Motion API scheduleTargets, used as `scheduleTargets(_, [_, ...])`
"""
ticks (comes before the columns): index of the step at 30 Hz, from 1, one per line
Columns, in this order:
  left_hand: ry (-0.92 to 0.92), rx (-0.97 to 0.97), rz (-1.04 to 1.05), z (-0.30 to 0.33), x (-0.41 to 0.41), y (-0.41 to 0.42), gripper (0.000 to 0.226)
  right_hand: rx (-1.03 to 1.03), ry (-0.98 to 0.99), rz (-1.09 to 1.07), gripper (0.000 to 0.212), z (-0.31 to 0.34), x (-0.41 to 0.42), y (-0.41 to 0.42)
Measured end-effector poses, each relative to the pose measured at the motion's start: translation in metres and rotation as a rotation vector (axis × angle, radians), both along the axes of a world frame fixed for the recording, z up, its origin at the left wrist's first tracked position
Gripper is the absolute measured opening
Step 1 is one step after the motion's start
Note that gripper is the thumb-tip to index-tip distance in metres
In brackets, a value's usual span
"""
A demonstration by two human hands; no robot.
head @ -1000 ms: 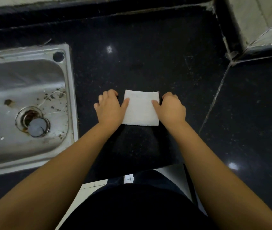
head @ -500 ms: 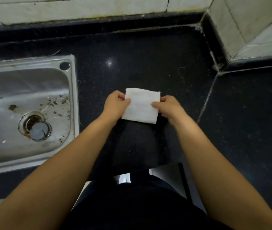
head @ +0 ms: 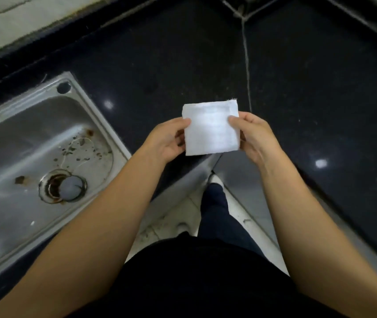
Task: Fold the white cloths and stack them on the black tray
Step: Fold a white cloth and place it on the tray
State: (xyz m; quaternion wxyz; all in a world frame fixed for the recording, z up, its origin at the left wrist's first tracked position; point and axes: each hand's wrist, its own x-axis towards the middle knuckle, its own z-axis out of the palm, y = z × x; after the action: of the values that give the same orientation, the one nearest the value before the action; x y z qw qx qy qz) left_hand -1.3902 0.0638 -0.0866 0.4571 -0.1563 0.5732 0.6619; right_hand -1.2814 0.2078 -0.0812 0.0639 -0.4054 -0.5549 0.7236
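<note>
A folded white cloth [head: 211, 128] is held above the near edge of the black table [head: 297, 88], pinched at its left side by the left hand [head: 165, 141] and at its right side by the right hand [head: 255, 136]. A steel sink [head: 33, 157] is set into the table's left part.

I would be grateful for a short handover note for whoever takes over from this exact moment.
Left hand: pinches the left edge of the folded white cloth.
Right hand: pinches its right edge.
The cloth is held up off the black counter, right of the steel sink.
Done: this cloth looks folded into a small square.
Left: place it on the black tray, which is not in view; no other cloths are visible.
</note>
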Motion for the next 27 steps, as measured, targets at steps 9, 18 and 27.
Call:
scheduleTargets(9, [0.061,0.018,-0.536,0.000,0.141,0.044,0.011,-0.060,-0.030,-0.548,0.015,-0.001,0.198,-0.029])
scheduleTargets(18, [0.054,0.062,-1.023,0.009,0.372,0.082,0.012,-0.051,-0.022,-1.075,0.010,0.004,0.440,-0.086])
scheduleTargets(27, [0.040,0.101,-1.363,0.011,0.656,0.068,0.010,-0.010,-0.020,-1.404,0.009,0.012,0.706,-0.153])
